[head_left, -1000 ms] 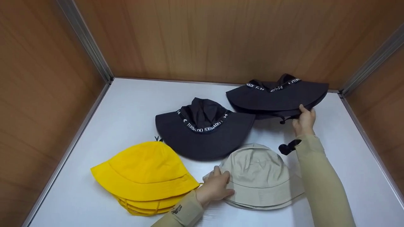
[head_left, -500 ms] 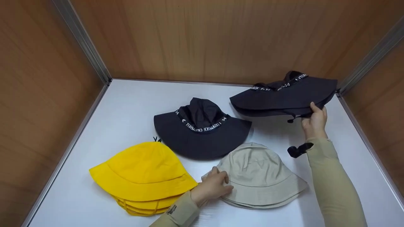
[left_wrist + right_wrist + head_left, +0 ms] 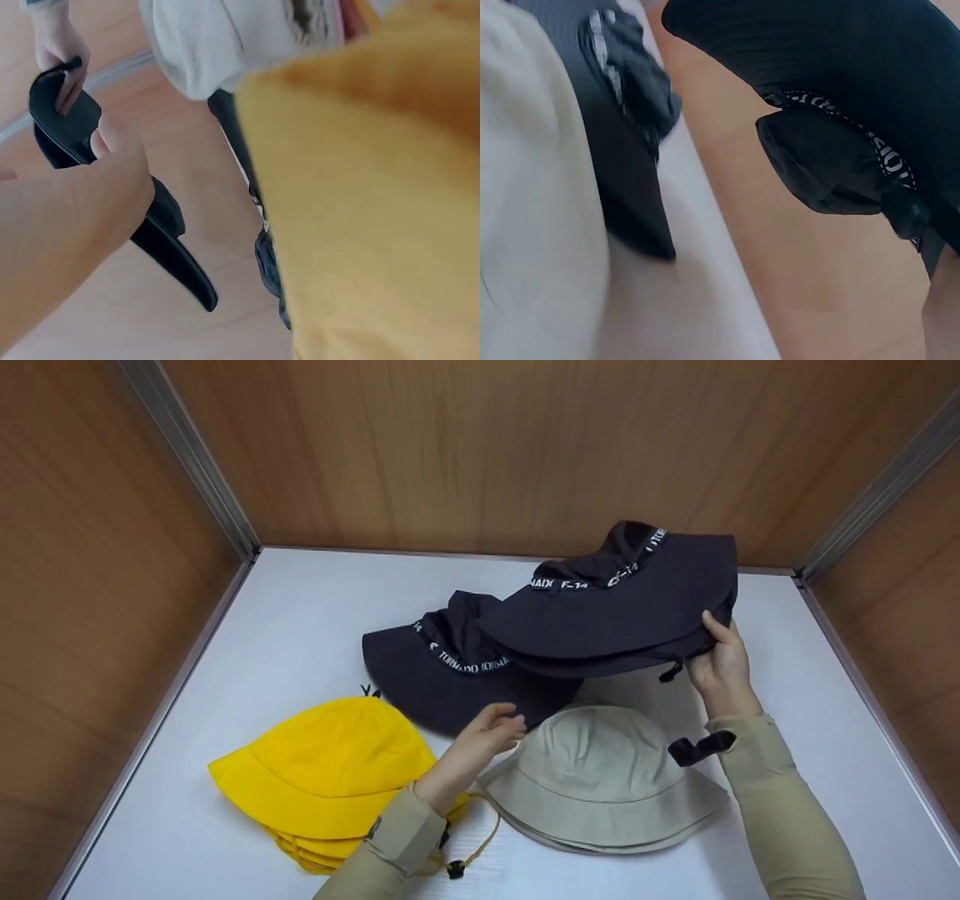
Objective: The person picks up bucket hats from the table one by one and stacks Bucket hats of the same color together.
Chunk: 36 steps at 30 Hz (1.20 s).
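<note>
My right hand [image 3: 725, 671] grips the right end of the brims of a pair of dark bucket hats [image 3: 622, 622], thumb on top. They are tilted, white lettering showing on the inner band, and overlap another dark bucket hat [image 3: 427, 675] lying crown-back on the table. Over that lower hat's front brim is my left hand [image 3: 480, 746], holding nothing, its fingers loosely bent. Beside it sit stacked beige bucket hats [image 3: 600, 780] on the right and stacked yellow bucket hats [image 3: 337, 765] on the left. In the right wrist view the raised hat [image 3: 840, 45] shows its brim underside.
A yellow cord with a black toggle [image 3: 455, 870] trails from the yellow stack. The white table [image 3: 300, 600] is bounded by a wooden back panel [image 3: 480, 457] and side panels with metal corner strips. A black strap piece [image 3: 701, 748] sits at my right cuff.
My right hand has lifted the dark hats and carried them left over the lower dark hat. My left hand has left the beige brim and moved up and slightly left, uncovering the yellow cord.
</note>
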Each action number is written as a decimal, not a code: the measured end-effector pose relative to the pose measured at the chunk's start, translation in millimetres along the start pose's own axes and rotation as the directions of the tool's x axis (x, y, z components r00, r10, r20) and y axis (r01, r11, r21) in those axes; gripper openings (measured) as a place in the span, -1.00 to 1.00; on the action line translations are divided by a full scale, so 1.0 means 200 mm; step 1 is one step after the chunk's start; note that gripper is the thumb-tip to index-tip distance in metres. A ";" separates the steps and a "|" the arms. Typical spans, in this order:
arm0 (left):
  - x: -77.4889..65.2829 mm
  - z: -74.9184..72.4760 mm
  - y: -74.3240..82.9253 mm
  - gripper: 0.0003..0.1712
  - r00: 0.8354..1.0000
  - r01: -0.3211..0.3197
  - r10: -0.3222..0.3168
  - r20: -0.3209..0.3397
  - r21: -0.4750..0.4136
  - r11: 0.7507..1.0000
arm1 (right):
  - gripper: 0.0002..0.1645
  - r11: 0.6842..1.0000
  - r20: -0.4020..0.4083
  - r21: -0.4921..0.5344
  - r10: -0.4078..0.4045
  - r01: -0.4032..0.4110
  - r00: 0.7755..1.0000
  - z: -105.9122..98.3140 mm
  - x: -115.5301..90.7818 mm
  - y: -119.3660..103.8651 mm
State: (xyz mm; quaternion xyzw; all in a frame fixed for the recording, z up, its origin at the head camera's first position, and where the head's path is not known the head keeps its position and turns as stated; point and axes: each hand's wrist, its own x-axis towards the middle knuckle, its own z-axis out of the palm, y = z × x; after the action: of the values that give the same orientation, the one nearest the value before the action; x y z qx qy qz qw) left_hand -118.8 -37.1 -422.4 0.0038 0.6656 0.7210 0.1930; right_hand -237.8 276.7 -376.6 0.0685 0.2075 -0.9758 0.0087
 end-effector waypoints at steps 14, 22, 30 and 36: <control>0.03 -0.06 0.03 -0.69 0.993 -0.045 -0.015 -0.115 -0.500 0.865 | -0.60 0.996 0.068 -0.019 0.091 -0.090 0.994 0.04 -0.14 0.17; 0.03 -0.07 0.03 -0.55 0.980 -0.102 -0.011 -0.196 -0.554 0.826 | -0.53 0.992 0.080 -0.076 0.106 -0.100 0.991 0.02 -0.15 0.20; 0.02 -0.06 0.04 -0.48 0.985 -0.125 0.029 -0.171 -0.579 0.806 | -0.56 0.991 0.104 -0.085 0.114 -0.105 0.988 0.00 -0.16 0.23; 0.03 -0.06 0.04 -0.46 0.965 -0.208 0.073 -0.252 -0.566 0.798 | -0.57 0.977 0.134 -0.189 0.125 -0.098 0.983 -0.01 -0.17 0.25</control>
State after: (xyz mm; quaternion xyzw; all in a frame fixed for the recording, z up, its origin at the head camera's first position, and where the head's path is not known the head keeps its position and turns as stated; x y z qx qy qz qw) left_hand -129.2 -47.5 -417.1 -0.0852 0.4249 0.8995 0.0567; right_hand -200.7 231.0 -393.6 0.0078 0.2903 -0.9532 0.0847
